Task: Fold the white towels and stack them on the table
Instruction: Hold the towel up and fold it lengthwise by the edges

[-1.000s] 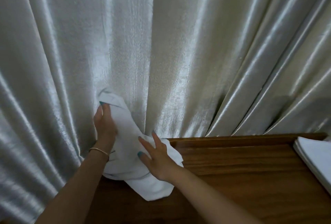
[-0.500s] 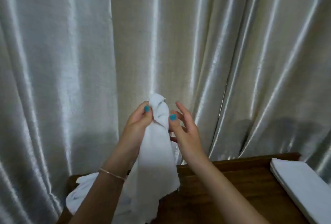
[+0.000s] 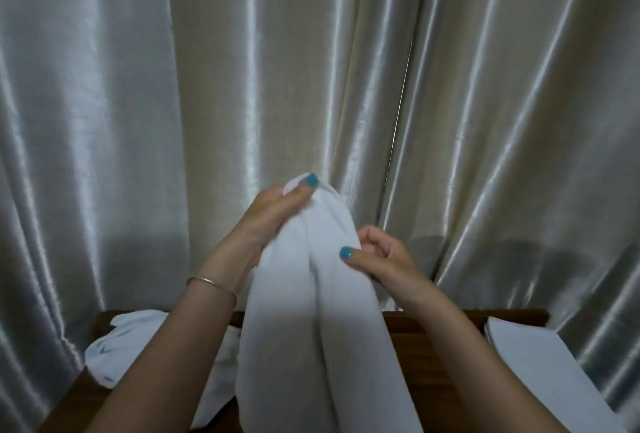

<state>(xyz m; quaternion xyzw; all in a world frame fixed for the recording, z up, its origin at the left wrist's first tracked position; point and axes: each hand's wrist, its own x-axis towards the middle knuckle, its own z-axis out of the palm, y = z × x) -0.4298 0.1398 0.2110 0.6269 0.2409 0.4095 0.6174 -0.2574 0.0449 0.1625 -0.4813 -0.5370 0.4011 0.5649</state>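
Note:
A white towel hangs bunched in front of me, held up above the wooden table. My left hand pinches its top end, thumb on the cloth. My right hand grips the towel lower down on its right side. More loose white towels lie crumpled at the table's back left corner, partly hidden by my left forearm. A stack of folded white towels rests at the table's right edge.
A shiny silver-grey curtain hangs right behind the table and fills the background. The table's back edge touches the curtain.
I lifted the towel off the pile at the left and raised it to the middle. My right hand slid from the top down along the towel's right side.

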